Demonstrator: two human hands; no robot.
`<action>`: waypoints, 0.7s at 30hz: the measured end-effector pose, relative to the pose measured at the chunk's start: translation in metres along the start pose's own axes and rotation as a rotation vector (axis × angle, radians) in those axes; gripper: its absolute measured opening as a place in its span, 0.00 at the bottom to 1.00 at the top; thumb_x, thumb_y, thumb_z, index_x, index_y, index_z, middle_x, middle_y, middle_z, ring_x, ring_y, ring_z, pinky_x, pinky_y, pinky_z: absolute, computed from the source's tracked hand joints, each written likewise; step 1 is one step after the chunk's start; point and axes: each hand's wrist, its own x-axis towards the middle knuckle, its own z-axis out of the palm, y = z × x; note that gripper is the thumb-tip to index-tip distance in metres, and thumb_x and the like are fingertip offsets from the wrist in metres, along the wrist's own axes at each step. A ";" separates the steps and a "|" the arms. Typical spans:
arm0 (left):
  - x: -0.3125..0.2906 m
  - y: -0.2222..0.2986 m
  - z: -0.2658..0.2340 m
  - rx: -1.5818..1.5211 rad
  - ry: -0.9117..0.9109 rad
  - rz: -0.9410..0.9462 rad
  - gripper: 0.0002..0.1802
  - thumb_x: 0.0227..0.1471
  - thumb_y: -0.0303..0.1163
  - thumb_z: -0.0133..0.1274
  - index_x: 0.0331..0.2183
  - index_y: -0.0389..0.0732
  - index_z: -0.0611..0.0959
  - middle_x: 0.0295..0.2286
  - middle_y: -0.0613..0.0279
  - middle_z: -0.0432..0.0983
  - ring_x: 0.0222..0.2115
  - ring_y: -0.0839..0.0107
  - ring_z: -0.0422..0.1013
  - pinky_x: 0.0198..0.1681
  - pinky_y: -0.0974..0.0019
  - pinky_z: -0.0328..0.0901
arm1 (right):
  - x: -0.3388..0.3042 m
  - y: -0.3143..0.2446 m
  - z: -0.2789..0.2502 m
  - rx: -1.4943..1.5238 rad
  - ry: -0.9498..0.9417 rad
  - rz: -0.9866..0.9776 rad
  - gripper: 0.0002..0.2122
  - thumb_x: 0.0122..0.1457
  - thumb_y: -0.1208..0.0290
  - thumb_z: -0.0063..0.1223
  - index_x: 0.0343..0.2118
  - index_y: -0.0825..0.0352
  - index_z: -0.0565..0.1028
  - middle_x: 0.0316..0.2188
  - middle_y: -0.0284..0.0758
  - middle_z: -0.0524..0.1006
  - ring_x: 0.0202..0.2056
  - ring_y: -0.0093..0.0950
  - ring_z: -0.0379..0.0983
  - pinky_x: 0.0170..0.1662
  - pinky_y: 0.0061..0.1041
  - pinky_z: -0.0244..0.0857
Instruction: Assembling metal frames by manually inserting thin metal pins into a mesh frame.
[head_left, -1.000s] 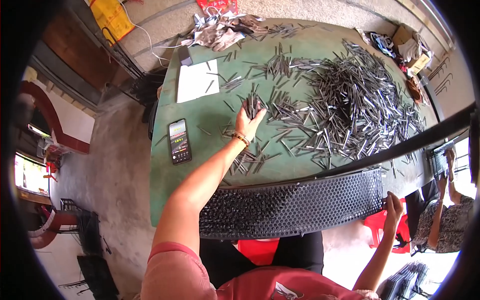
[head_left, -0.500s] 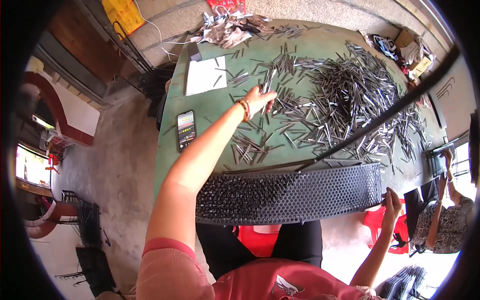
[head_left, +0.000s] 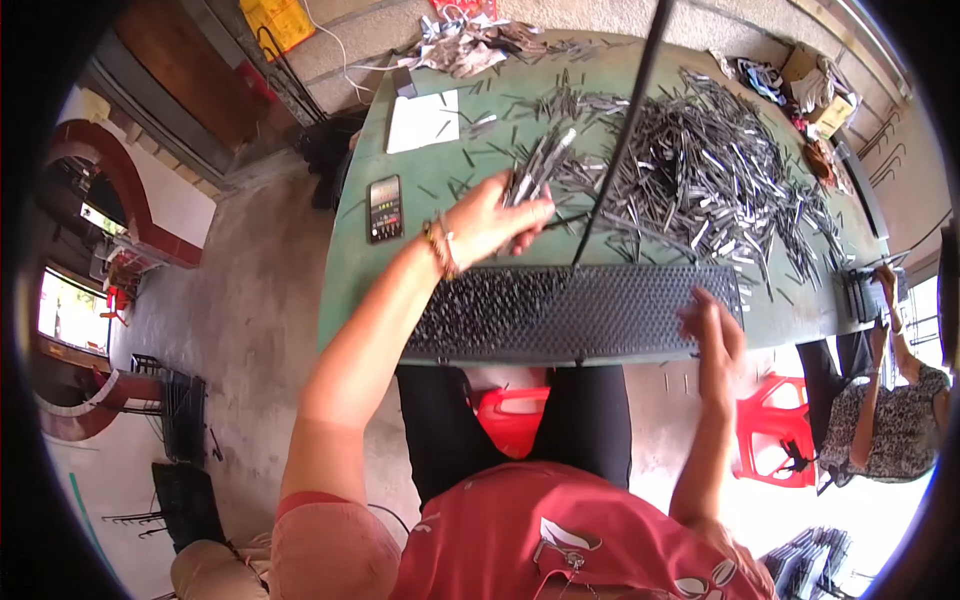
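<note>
Left grip (head_left: 500,215) is closed around a bundle of dark strips (head_left: 543,165), its long axis slanting away from the person and to the right. Nearer the body, the perforated panel (head_left: 635,312) runs lengthwise left to right along the near edge of the desk (head_left: 355,290); its bare holes lie right of and below this fist. Right grip (head_left: 715,328), nearer that bare end, is loosely curled, with nothing visible in it; blur hides any contact.

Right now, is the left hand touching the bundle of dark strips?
Touching. The head view shows the left hand gripping the bundle of dark strips, their far ends sticking out past it.
</note>
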 end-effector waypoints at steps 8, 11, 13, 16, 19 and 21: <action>-0.115 -0.027 0.116 -0.444 -0.236 -0.182 0.09 0.53 0.31 0.51 0.34 0.38 0.72 0.21 0.67 0.68 0.19 0.80 0.65 0.20 0.76 0.61 | -0.022 0.020 0.097 0.996 -0.837 0.481 0.22 0.59 0.58 0.47 0.48 0.72 0.68 0.40 0.43 0.74 0.39 0.34 0.73 0.43 0.33 0.69; -0.137 -0.050 0.136 -0.687 -0.252 -0.304 0.09 0.53 0.31 0.51 0.35 0.39 0.71 0.21 0.67 0.67 0.19 0.80 0.63 0.20 0.76 0.60 | -0.045 0.037 0.092 0.879 -0.713 0.403 0.19 0.51 0.59 0.58 0.35 0.74 0.73 0.33 0.40 0.74 0.32 0.30 0.73 0.34 0.28 0.70; -0.143 -0.064 0.145 -0.726 -0.275 -0.293 0.09 0.53 0.34 0.51 0.32 0.39 0.72 0.21 0.68 0.67 0.19 0.80 0.64 0.20 0.75 0.62 | -0.055 0.036 0.086 0.835 -0.739 0.421 0.18 0.51 0.60 0.57 0.32 0.73 0.73 0.30 0.38 0.73 0.30 0.27 0.72 0.32 0.24 0.69; -0.148 -0.075 0.150 -0.848 -0.323 -0.374 0.10 0.53 0.34 0.52 0.34 0.40 0.72 0.22 0.69 0.67 0.20 0.81 0.63 0.21 0.75 0.62 | -0.063 0.050 0.087 0.735 -0.652 0.373 0.12 0.54 0.66 0.54 0.31 0.73 0.75 0.30 0.37 0.75 0.26 0.24 0.71 0.30 0.22 0.68; -0.148 -0.091 0.153 -0.919 -0.315 -0.355 0.11 0.52 0.35 0.52 0.35 0.41 0.71 0.23 0.70 0.66 0.21 0.81 0.63 0.22 0.75 0.62 | -0.057 0.044 0.089 0.449 -0.262 0.254 0.09 0.58 0.69 0.49 0.31 0.70 0.76 0.22 0.29 0.73 0.24 0.17 0.67 0.28 0.17 0.62; -0.146 -0.100 0.153 -0.961 -0.328 -0.345 0.11 0.53 0.35 0.52 0.36 0.40 0.71 0.23 0.69 0.67 0.21 0.80 0.64 0.22 0.75 0.63 | -0.037 0.039 0.078 0.237 -0.151 0.147 0.11 0.58 0.67 0.51 0.31 0.71 0.77 0.20 0.27 0.72 0.22 0.15 0.65 0.25 0.15 0.58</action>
